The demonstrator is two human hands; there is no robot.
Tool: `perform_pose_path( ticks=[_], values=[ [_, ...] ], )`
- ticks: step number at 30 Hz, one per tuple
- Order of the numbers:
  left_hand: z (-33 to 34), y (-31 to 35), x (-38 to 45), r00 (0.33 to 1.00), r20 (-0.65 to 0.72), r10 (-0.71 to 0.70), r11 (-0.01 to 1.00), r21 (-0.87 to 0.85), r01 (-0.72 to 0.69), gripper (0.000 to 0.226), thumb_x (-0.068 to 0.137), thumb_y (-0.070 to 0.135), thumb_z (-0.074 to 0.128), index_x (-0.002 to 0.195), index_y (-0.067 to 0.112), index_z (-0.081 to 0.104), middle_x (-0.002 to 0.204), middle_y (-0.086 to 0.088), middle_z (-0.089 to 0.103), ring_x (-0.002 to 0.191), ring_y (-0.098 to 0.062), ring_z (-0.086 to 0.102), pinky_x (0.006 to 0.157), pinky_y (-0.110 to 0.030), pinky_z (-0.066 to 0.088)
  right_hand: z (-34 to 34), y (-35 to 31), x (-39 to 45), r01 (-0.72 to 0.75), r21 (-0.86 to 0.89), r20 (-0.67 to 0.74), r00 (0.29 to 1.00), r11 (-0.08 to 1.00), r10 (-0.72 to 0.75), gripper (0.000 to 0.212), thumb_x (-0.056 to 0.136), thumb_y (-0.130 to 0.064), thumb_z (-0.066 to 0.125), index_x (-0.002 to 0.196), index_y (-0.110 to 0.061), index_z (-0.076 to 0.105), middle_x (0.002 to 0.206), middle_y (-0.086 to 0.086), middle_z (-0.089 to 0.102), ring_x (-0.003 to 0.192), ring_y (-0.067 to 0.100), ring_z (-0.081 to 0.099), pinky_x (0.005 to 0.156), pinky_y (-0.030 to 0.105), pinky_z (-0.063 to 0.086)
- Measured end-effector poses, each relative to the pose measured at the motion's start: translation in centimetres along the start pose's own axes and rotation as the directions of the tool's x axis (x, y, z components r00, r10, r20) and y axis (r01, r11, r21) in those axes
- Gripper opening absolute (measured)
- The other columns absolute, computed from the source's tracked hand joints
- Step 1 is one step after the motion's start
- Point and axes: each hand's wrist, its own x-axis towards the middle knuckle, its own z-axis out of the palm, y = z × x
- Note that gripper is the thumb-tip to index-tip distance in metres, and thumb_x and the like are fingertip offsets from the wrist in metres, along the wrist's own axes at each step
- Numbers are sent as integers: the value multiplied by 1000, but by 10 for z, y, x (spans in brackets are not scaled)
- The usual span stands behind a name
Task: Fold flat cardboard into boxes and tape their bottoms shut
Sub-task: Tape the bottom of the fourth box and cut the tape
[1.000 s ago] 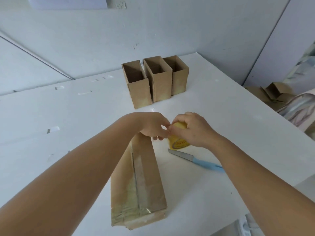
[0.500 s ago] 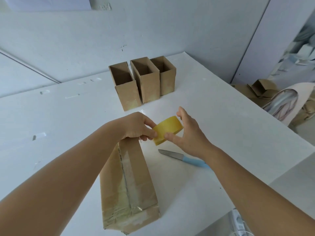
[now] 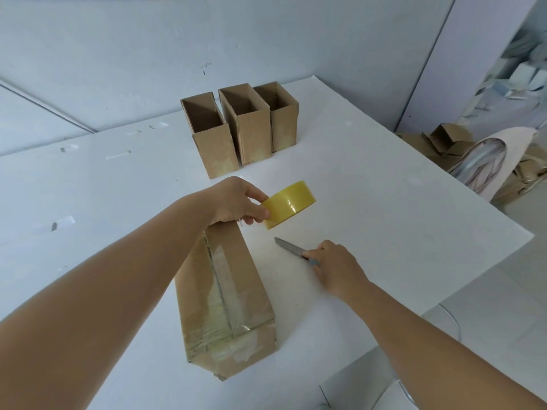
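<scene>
A brown cardboard box (image 3: pixel 233 306) lies on its side on the white table (image 3: pixel 384 202), clear tape running along its top seam and over its near end. My left hand (image 3: pixel 236 201) holds a yellow tape roll (image 3: pixel 288 204) in the air above the box's far end, thumb and fingers pinching its edge. My right hand (image 3: pixel 334 267) lies on the table to the right of the box, its fingers closing round the blue handle of a knife (image 3: pixel 291 248) whose grey blade points away to the left.
Three upright open boxes (image 3: pixel 239 128) stand in a row at the back of the table. Loose cardboard pieces (image 3: pixel 444 140) and a pale rolled sheet (image 3: pixel 485 161) lie on the floor to the right, past the table's right edge.
My right hand let go of the tape roll and dropped to the knife handle on the table. The left hand now holds the roll alone, lifted slightly to the right.
</scene>
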Motion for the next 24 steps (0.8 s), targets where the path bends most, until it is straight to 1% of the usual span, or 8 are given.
perform_pose_path(
  ticks=[3, 8, 12, 15, 18, 19, 22, 24],
  values=[
    [-1, 2, -2, 1000, -5, -1, 1000, 10, 1, 13, 82, 27, 74, 88, 37, 69, 67, 11, 72, 55, 5, 61, 56, -15, 44, -14, -7, -7, 17, 23, -59, 998, 1000, -16, 41, 94, -13, 38, 124, -31, 59, 108, 5, 58, 101, 25, 56, 82, 30, 45],
    [0, 3, -5, 1000, -1, 10, 1000, -2, -10, 14, 88, 25, 65, 98, 35, 69, 77, 9, 73, 66, -1, 63, 66, -20, 47, -55, -17, -42, 87, 165, -92, 993, 983, -73, 7, 87, -29, 52, 84, -33, 58, 79, -7, 61, 72, 15, 57, 63, 27, 45],
    [1, 3, -5, 999, -29, 24, 1000, -6, -24, 14, 86, 27, 68, 87, 41, 67, 72, 12, 71, 61, 1, 60, 67, -21, 48, -84, -26, -68, 114, 274, -117, 990, 955, -84, 10, 83, -30, 57, 73, -30, 55, 72, -7, 61, 61, 16, 61, 40, 13, 32],
    [2, 4, -4, 999, -42, 33, 999, -17, -33, 13, 83, 27, 72, 86, 39, 70, 67, 12, 70, 61, -3, 58, 68, -23, 48, -100, -41, -77, 149, 281, -190, 977, 948, -98, 9, 87, -26, 55, 84, -33, 59, 74, -13, 62, 62, 17, 63, 40, 11, 33],
    [3, 4, -5, 997, -60, 40, 999, -22, -41, 11, 81, 27, 73, 88, 35, 73, 66, 11, 70, 56, 1, 56, 66, -22, 48, -106, -56, -74, 214, 113, -259, 949, 970, -179, 29, 90, -18, 47, 110, -33, 61, 74, -3, 66, 68, 23, 59, 61, 31, 48],
    [3, 4, -5, 997, -69, 44, 999, -22, -46, 12, 81, 27, 73, 92, 33, 74, 67, 11, 70, 57, 0, 57, 66, -21, 48, -107, -61, -72, 222, 43, -277, 939, 974, -202, 30, 91, -17, 44, 113, -30, 60, 71, 0, 64, 68, 26, 57, 60, 34, 48],
    [3, 5, -5, 994, -98, 51, 998, -29, -54, 18, 82, 28, 73, 100, 29, 73, 72, 11, 69, 64, -4, 57, 66, -20, 46, -107, -75, -69, 223, -107, -266, 933, 969, -244, 29, 92, -17, 40, 112, -30, 56, 64, -3, 51, 64, 25, 52, 53, 31, 38],
    [3, 5, -6, 993, -106, 52, 998, -36, -56, 19, 82, 29, 73, 101, 30, 73, 74, 10, 68, 66, -5, 56, 66, -20, 45, -109, -84, -70, 209, -174, -228, 942, 962, -246, 31, 91, -15, 41, 115, -31, 54, 74, -2, 58, 69, 25, 56, 56, 31, 42]
  ],
)
